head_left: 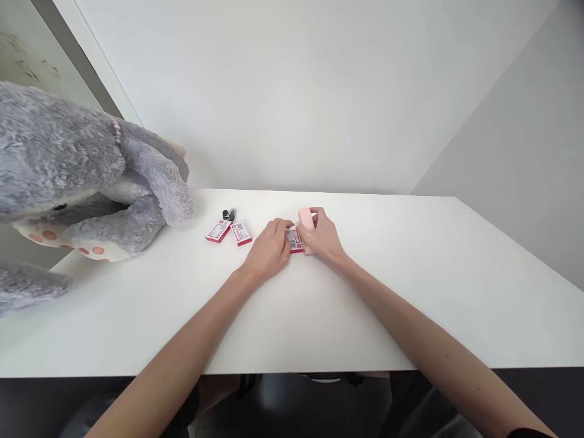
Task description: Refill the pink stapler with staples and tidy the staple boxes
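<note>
My left hand (270, 248) lies on the white table with its fingers curled against the left side of a small red-and-white box (295, 241) with a printed label. My right hand (325, 236) closes round a pale pink rounded block (306, 218), which sticks up above the fingers. Just right of the box, under my right fingers, is a beige piece (307, 246); its kind is hard to make out. Part of the box is hidden by my fingers.
Left of my hands lie two similar boxes, one tilted (219, 231) and one beside it (241, 233), with a small black object (229, 215) behind them. A big grey plush toy (150, 176) sits at the table's left end. A white wall (292, 97) rises behind the table (410, 274).
</note>
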`<state>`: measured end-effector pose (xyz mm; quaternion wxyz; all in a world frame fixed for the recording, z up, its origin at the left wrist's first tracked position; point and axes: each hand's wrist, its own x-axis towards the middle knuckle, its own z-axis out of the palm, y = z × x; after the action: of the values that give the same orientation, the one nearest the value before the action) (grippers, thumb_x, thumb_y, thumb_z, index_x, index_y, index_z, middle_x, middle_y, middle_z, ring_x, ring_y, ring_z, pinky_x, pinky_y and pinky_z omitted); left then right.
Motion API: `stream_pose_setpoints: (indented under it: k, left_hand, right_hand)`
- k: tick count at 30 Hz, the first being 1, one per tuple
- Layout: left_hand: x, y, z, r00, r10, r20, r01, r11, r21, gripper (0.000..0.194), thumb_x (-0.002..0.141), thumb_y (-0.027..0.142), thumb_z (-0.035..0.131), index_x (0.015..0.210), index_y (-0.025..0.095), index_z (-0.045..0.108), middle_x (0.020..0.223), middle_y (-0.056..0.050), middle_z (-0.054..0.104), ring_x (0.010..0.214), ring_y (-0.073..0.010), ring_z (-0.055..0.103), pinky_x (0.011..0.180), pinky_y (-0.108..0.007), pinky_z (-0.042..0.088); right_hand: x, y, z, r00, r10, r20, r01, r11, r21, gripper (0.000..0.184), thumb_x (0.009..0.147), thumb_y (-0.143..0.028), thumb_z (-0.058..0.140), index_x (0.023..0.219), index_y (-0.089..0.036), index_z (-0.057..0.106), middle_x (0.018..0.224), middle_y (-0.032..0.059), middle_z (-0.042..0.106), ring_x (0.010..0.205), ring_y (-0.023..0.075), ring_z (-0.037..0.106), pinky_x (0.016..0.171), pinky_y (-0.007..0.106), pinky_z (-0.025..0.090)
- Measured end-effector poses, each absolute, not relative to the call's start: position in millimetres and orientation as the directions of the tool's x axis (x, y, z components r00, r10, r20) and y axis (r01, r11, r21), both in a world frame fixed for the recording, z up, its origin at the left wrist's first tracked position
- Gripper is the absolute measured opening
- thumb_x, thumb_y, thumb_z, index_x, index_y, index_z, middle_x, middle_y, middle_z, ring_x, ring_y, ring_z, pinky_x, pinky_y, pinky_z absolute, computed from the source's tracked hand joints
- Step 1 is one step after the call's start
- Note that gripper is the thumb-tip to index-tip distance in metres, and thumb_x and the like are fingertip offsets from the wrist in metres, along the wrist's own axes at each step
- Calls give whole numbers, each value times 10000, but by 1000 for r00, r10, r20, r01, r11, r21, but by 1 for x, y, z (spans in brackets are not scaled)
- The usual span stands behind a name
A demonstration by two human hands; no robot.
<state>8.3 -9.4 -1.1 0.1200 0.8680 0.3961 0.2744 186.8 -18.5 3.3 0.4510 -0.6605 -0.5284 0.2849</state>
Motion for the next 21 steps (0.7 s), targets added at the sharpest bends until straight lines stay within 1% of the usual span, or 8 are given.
stream_pose_setpoints:
  k: [3,7,11,14,17,19,21]
  left_hand:
    - [9,-8,-4,494,777,390,664,-627,408,330,1007,196,418,1323,187,516,1369,-140,620,1263,-296,594,1063,-485,519]
    - [9,-8,-3,487,804,341,690,-593,414,327,1024,219,411,1330,169,514,1278,-144,678,1213,-308,618,1046,-505,518]
    - [9,-8,-3,494,803,334,680,-596,427,330,1032,229,408,1341,175,510,1279,-138,692,1192,-302,637,1036,-499,524]
    - [9,-8,-3,504,797,334,660,-604,446,338,1038,235,401,1357,185,500,1279,-127,701,1193,-293,642,1044,-497,525]
    - [9,-8,-3,507,784,357,641,-620,453,328,1033,236,410,1342,197,514,1308,-122,693,1257,-293,618,1080,-506,512]
    - [9,-7,-3,487,779,394,646,-625,438,310,1029,238,418,1315,197,531,1335,-127,675,1308,-299,588,1116,-518,490]
    - [9,-5,-4,441,778,447,673,-616,409,300,1027,237,418,1300,194,537,1354,-138,654,1358,-308,550,1155,-532,457]
  right_hand:
    - [187,-18,2,284,953,107,435,-29,-900,420,790,-398,649,1177,-274,542,978,23,714,897,263,696,785,403,518]
    - [189,-17,2,292,951,104,395,-21,-919,351,836,-477,655,1107,-270,572,911,18,710,872,255,696,771,390,514]
    - [191,-15,2,304,946,112,386,-15,-922,323,869,-553,648,1011,-270,590,878,23,707,852,249,687,754,379,507]
    - [192,-15,0,318,940,122,391,-13,-920,360,889,-614,632,970,-266,592,867,30,699,835,245,673,746,373,503]
    - [194,-13,-4,334,932,141,375,6,-927,423,912,-692,585,936,-270,595,899,45,708,839,246,667,735,368,500]
    - [198,-12,-7,349,923,163,367,25,-930,475,936,-744,513,914,-277,596,936,52,715,842,246,663,726,365,497]
    - [204,-9,-10,340,919,200,392,55,-918,522,970,-768,411,912,-283,594,925,50,703,824,242,649,711,363,491]
